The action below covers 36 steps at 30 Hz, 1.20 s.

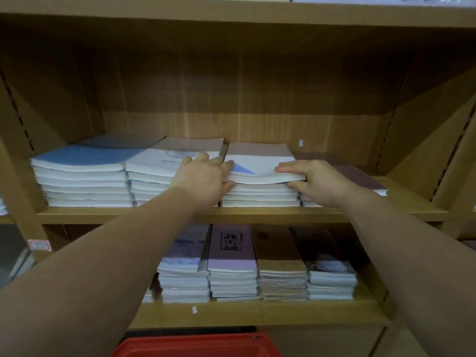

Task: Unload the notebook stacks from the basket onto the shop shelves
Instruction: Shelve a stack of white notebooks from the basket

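Head cam, nearest first: red basket [195,346] sits at the bottom edge, cut off by the frame, so only its rim and a bit of red surface show and I can't tell what's in it. Above that, the lower shelf [257,314] holds four neat stacks side by side: a bluish-cover stack [184,274], a lilac-cover stack [231,256] with black print, a tan kraft stack [280,256] and a dark-cover stack [331,256] with pale lettering that's too soft to read properly. The left forearm hides whatever is further left there. One level up, the middle shelf [257,215] has a blue-cover stack [82,173], a white-cover stack [152,171], a third stack [260,197] and a low brown-cover stack [360,176] partly behind the right wrist. Both hands are on the top notebooks [260,163] of that third stack: left hand [206,176] with fingers over the cover and thumb tucked under the front edge, right hand [316,181] pinching the opposite side the same way. Those top notebooks bow up slightly off the pile below. Wooden back panel [231,99] is dim, and the shelf above is cut off.
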Available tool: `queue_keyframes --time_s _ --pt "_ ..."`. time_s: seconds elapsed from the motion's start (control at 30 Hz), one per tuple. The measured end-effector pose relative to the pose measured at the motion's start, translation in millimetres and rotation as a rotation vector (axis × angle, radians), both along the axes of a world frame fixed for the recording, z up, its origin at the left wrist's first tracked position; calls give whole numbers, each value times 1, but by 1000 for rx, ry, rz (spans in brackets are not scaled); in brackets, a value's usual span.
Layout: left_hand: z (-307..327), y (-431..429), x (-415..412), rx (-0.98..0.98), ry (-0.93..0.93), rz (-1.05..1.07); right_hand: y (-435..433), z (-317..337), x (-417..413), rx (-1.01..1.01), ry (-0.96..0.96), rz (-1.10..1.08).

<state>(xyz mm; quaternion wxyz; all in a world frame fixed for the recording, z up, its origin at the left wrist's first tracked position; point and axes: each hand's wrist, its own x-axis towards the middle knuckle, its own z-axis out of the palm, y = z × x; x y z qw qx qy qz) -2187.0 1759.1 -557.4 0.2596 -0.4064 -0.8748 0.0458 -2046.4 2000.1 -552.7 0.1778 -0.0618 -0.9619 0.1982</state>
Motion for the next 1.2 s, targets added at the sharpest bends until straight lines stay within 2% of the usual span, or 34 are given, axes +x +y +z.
queue_keyframes --time_s 0.13,0.2,0.27,0.37,0.5,0.57,0.7,0.87,0.93,1.03,1.2 --pt "-2 -14 -8 129 -109 -147 -5 -2 -6 31 -10 16" --pt "1 -24 -8 191 -103 -104 -9 -4 -11 27 5 20" --pt "-4 -34 -11 153 -35 -25 -10 -3 -14 -44 25 27" --pt "-14 -51 -19 143 -48 30 -4 6 -12 -114 -51 11" --pt "-22 -55 -25 158 -31 77 -12 19 -13 296 -220 -143" --pt "-25 -45 -22 174 -22 95 -34 20 -20 419 -186 -170" --pt "-32 -35 -20 204 -30 130 -84 -8 -47 405 -113 -226" --pt "-39 -29 -24 332 -22 113 -90 -44 -66 502 237 -325" --pt "-42 -27 -27 353 -2 100 -85 -50 -72 541 300 -341" --pt "-44 -27 -27 371 9 104 -85 -51 -73 575 308 -370" --pt "-41 -28 -17 296 -47 151 -95 -39 -59 472 101 -348"
